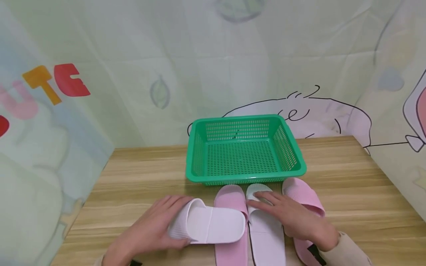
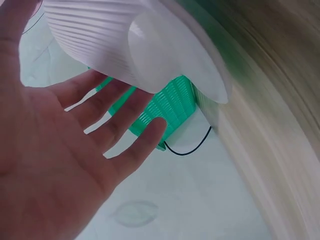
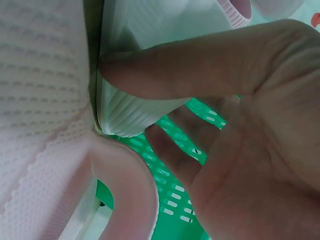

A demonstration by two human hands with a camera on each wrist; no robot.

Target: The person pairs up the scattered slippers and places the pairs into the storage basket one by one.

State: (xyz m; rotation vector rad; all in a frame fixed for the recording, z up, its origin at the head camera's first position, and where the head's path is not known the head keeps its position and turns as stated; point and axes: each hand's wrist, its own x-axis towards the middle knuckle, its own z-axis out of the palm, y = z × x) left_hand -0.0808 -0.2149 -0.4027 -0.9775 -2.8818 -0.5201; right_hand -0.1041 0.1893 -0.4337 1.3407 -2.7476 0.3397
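Seen from above, a person's left hand (image 1: 156,227), lower left of centre, grips a sideways white slipper (image 1: 226,225) by its ribbed strap, thumb at the near edge and fingers at the far one. The right hand (image 1: 296,216), lower right, rests on the strap of a second white slipper (image 1: 267,244); whether it pinches cannot be told. A sound approach would be to keep the left hold firm around the strap and swing the heel clear of its neighbours, while the right hand steadies its slipper. Relative to the grip, the sideways slipper's toe end sits inside the left hand and its heel reaches right, across a pink slipper (image 1: 231,255). Another pink slipper (image 1: 303,195) lies partly under the right forearm. A green basket (image 1: 246,177) stands behind them, mid-frame, on a wooden table (image 1: 143,177).
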